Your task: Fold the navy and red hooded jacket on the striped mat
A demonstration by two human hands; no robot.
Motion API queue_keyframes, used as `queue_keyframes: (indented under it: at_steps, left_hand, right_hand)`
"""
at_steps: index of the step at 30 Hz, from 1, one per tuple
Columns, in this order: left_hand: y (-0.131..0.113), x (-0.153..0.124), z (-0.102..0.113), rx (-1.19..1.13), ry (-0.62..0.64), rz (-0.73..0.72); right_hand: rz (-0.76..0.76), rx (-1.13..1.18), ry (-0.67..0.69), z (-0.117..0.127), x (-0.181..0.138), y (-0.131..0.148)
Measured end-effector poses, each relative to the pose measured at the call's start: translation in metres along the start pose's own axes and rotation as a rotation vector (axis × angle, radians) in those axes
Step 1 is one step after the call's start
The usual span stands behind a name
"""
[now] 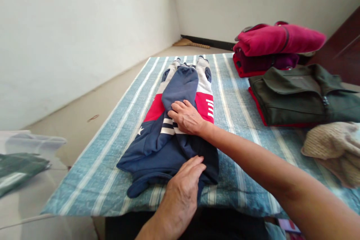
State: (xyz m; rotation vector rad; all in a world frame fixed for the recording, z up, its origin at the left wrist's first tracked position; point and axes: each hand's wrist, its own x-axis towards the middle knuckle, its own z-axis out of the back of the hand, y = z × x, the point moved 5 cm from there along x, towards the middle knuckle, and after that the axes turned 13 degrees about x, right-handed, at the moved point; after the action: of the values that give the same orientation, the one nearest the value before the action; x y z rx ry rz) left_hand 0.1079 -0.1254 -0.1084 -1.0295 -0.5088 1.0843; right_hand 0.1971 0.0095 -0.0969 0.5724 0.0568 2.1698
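The sweatshirt (pixel 181 86) runs 6 to 12 o'clock, cuffs (pixel 201 58) at 12; right hand (pixel 187 118), fingers slightly spread, points toward 10, left hand (pixel 184 185), fingers together, toward 1.

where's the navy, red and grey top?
Top: centre of head view, on the striped cloth, under the left hand and right hand, left of the folded dark green garment.

right hand (pixel 187 119) lies palm-down beyond the left hand (pixel 182 189).
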Motion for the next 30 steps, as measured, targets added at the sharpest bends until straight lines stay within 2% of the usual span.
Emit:
queue_keyframes:
  at_steps: [4, 9, 12, 15, 18, 23, 30]
  left_hand:
    - [0.001, 0.000, 0.003, 0.076, -0.017, -0.076]
    - [-0.006, -0.006, 0.004, 0.434, 0.019, -0.424]
    - [-0.009, -0.014, 0.000, 0.621, 0.014, -0.546]
    - [-0.009, -0.020, -0.006, 0.725, 0.028, -0.565]
    - [-0.009, -0.024, -0.010, 0.768, 0.031, -0.550]
    - [-0.008, -0.027, -0.013, 0.800, 0.031, -0.560]
    - [-0.009, -0.032, -0.015, 0.849, -0.018, -0.612]
  right_hand:
    - [-0.012, 0.042, -0.029, 0.011, 0.003, -0.008]
    - [-0.078, 0.049, -0.088, 0.022, 0.006, -0.022]
    - [-0.093, 0.068, -0.126, 0.027, -0.003, -0.017]
    - [-0.047, 0.158, -0.165, 0.028, -0.023, -0.001]
    - [-0.007, 0.231, -0.163, 0.017, -0.046, 0.011]
    - [0.035, 0.258, -0.177, 0.001, -0.063, 0.010]
    - [0.001, 0.294, -0.259, 0.018, -0.062, 0.003]
